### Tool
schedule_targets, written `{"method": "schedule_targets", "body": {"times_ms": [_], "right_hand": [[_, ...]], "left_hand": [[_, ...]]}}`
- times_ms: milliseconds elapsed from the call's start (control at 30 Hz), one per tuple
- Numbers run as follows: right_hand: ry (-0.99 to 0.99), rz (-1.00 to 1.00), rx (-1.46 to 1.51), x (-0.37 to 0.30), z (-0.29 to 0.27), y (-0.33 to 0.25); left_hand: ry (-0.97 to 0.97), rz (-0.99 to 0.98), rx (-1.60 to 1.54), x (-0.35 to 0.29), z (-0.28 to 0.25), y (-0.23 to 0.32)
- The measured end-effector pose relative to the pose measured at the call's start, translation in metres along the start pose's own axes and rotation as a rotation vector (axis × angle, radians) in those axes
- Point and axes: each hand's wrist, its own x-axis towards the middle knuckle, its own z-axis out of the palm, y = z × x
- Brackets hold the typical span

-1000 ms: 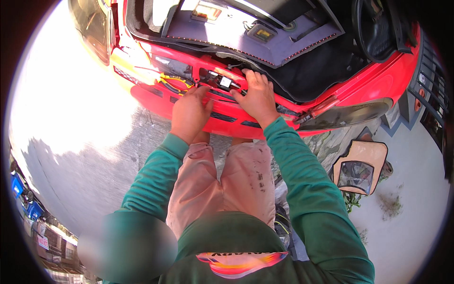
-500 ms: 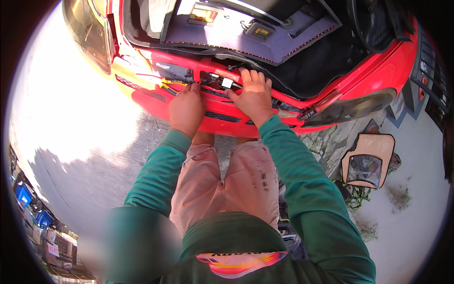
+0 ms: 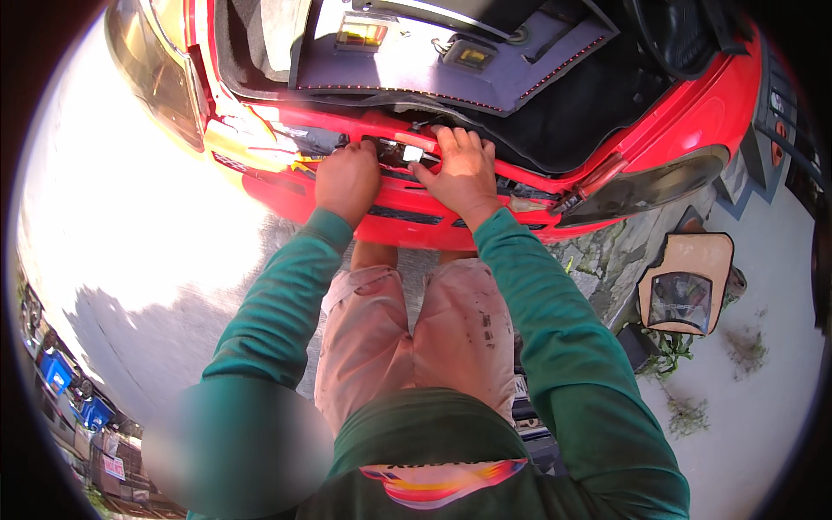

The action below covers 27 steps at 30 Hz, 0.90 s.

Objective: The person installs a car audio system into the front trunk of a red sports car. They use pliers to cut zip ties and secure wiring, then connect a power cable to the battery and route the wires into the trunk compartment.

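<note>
My left hand (image 3: pixel 348 183) is closed at a narrow slot in the front of a red car (image 3: pixel 299 198). Its curled fingertips are hidden inside, so what they grip does not show. Beside it, a tool with yellow handles (image 3: pixel 303 163) lies partly in the slot. My right hand (image 3: pixel 464 169) rests over the red crossbar (image 3: pixel 403 132), fingers stretched across it and thumb spread toward the slot. Between the two hands, a small white block (image 3: pixel 414 153) sits among dark parts.
Behind the crossbar, the open compartment holds a grey panel (image 3: pixel 381 69) and black carpet (image 3: pixel 572 130). A headlight stands at each side, the right one (image 3: pixel 646 192) smoky. A tan mat (image 3: pixel 711 260) lies on the pale ground to the right, near a plant (image 3: pixel 672 348).
My left hand has shifted slightly and curled farther over the slot, covering more of the yellow-handled tool. My right hand stays nearly in place. The view has tilted a little.
</note>
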Motion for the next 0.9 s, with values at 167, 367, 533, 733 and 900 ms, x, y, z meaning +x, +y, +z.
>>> {"method": "schedule_targets", "body": {"times_ms": [167,367,533,733,900], "right_hand": [[-0.079,0.048,0.137,0.005,-0.01,0.004],[-0.134,0.173,0.526,0.024,-0.026,0.031],[-0.178,0.128,0.439,0.04,-0.011,0.062],[-0.535,0.256,0.311,0.07,-0.013,0.053],[-0.711,0.385,0.11,0.118,-0.005,0.023]], "left_hand": [[0.039,-0.015,-0.053,-0.007,0.003,-0.005],[0.095,-0.04,-0.162,-0.008,-0.005,-0.006],[0.1,-0.034,-0.259,-0.019,-0.022,-0.002],[0.229,-0.077,-0.393,-0.021,-0.045,-0.012],[0.294,-0.153,-0.337,-0.032,-0.054,-0.034]]}}
